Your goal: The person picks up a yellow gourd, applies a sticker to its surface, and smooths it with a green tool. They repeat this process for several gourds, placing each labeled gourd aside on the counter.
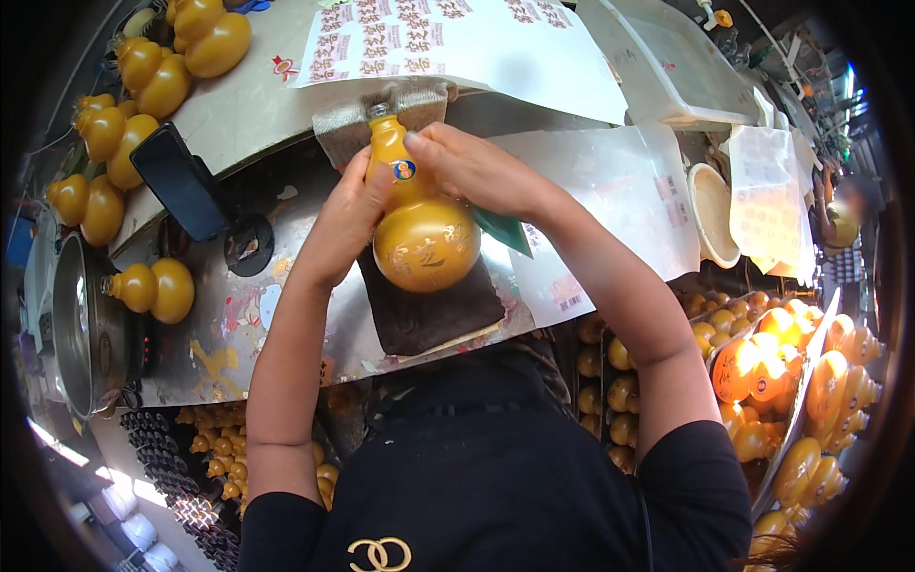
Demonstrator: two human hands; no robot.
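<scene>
Seen from the head camera, a worker's left grip (353, 214) and right grip (475, 172) clasp the upper part of a yellow gourd-shaped bottle (425, 240), upper centre, over a paint-stained metal table (195, 351); similar bottles (825, 389) crowd the sunlit lower right.

This is a bottle-decorating workshop, shown by a stained metal workbench (205, 334), a printed decal sheet (477, 52) and massed gourd-shaped bottles (160, 88).
</scene>
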